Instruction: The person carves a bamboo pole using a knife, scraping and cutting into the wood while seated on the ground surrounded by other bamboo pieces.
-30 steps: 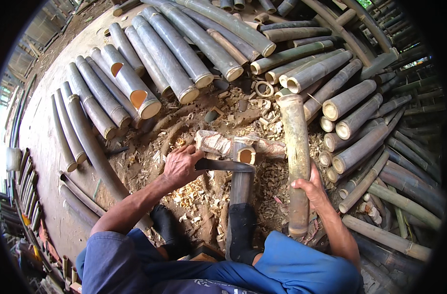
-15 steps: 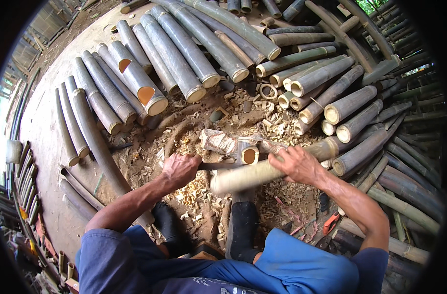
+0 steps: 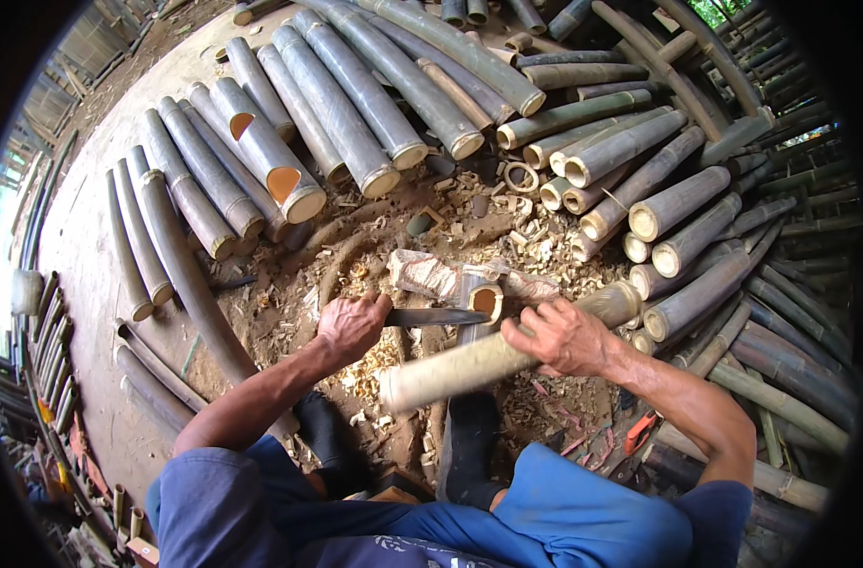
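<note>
My left hand (image 3: pixel 353 324) is closed round the handle of a knife (image 3: pixel 436 318), its dark blade pointing right. The blade tip overlaps the opening of a dark bamboo piece (image 3: pixel 473 283) that leans on a rough log (image 3: pixel 422 274); whether they touch I cannot tell. Gripped from above by my right hand (image 3: pixel 566 338) is a pale, scraped bamboo tube (image 3: pixel 450 371). It slants from low at the left, below the blade, up to the right. Blade and tube appear apart. Part of the tube is hidden under my fingers.
Dark bamboo tubes (image 3: pixel 332 114) lie in a row at the far left, and more bamboo tubes (image 3: pixel 678 204) are piled at right. Wood shavings (image 3: pixel 365 374) litter the ground around my dark-covered feet (image 3: pixel 472 440). An orange-handled tool (image 3: pixel 640 432) lies at the lower right.
My right hand has shifted the bamboo tube left and down, away from the knife. More of the blade shows now. My left hand has barely moved.
</note>
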Demonstrator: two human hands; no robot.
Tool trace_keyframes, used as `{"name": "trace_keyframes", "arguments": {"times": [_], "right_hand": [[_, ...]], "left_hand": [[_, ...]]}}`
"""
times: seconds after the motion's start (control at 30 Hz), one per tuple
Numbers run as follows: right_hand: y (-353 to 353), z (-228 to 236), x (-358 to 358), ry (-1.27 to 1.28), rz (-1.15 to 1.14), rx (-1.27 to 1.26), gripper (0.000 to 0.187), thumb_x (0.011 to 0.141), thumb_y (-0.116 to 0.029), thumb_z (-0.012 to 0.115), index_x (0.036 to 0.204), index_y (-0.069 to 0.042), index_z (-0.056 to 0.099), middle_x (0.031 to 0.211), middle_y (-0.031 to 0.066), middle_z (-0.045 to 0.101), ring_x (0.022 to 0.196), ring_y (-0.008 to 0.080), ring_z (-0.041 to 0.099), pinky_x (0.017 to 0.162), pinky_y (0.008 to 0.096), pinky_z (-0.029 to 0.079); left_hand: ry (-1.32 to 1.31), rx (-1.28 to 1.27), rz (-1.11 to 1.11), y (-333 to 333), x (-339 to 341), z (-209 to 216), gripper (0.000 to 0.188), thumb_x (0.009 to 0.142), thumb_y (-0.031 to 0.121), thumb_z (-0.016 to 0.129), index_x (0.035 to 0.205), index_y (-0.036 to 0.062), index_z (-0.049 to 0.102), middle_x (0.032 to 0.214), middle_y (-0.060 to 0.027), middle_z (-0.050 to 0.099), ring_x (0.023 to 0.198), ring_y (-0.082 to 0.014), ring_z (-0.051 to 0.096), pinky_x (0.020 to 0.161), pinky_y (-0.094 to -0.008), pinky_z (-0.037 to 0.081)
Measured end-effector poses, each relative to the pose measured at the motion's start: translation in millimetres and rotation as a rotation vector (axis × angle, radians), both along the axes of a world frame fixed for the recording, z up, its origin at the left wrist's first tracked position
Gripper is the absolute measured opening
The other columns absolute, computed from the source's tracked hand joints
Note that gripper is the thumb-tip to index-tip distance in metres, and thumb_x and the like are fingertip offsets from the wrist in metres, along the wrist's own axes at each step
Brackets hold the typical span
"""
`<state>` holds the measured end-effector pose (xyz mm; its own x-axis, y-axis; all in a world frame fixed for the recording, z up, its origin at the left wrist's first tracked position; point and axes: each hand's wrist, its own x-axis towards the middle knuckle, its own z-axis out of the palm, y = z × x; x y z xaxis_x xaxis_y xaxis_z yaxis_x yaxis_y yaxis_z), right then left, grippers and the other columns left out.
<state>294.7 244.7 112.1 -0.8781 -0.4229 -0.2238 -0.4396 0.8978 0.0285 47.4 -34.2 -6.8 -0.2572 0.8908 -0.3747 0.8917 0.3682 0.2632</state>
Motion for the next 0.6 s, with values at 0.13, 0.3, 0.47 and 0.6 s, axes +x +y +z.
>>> {"name": "trace_keyframes", "arguments": {"times": [0.13,0.3,0.47,0.6], "right_hand": [[11,-20,6,0.082,-0.130,0.064,0.069,0.076,-0.032,0.088,0.133,-0.008,0.059,0.096,0.0073,0.063,0.083,0.0218,0.066,0.069,0.0381,0.057],[-7,4,-3,-0.062,-0.074,-0.015,0.056,0.086,-0.023,0.080,0.134,-0.007,0.057,0.096,0.0088,0.059,0.083,0.0221,0.064,0.070,0.0404,0.057],[2,-20,1,0.066,-0.091,0.004,0.040,0.098,-0.012,0.061,0.137,-0.005,0.056,0.091,0.0095,0.060,0.078,0.0219,0.065,0.068,0.0410,0.056],[-21,3,-3,0.018,-0.145,0.109,0.055,0.087,-0.022,0.078,0.135,-0.004,0.058,0.095,0.0097,0.065,0.077,0.0213,0.067,0.062,0.0392,0.055]], "left_hand": [[-0.002,0.000,-0.014,4,2,4,0.017,0.106,0.019,0.052,0.110,0.0036,0.058,0.098,-0.0177,0.066,0.082,-0.0339,0.074,0.070,-0.0504,0.057],[0.018,0.017,0.021,-2,-1,-4,0.016,0.105,0.018,0.052,0.110,0.0040,0.059,0.098,-0.0177,0.067,0.086,-0.0348,0.074,0.073,-0.0504,0.057],[0.092,0.207,-0.017,1,1,-13,0.011,0.100,0.013,0.058,0.105,0.0033,0.059,0.091,-0.0161,0.069,0.075,-0.0317,0.073,0.063,-0.0487,0.055],[-0.280,0.060,0.048,17,-36,-20,0.022,0.103,0.017,0.062,0.087,0.0079,0.073,0.068,-0.0093,0.068,0.057,-0.0161,0.061,0.052,-0.0391,0.054]]}}
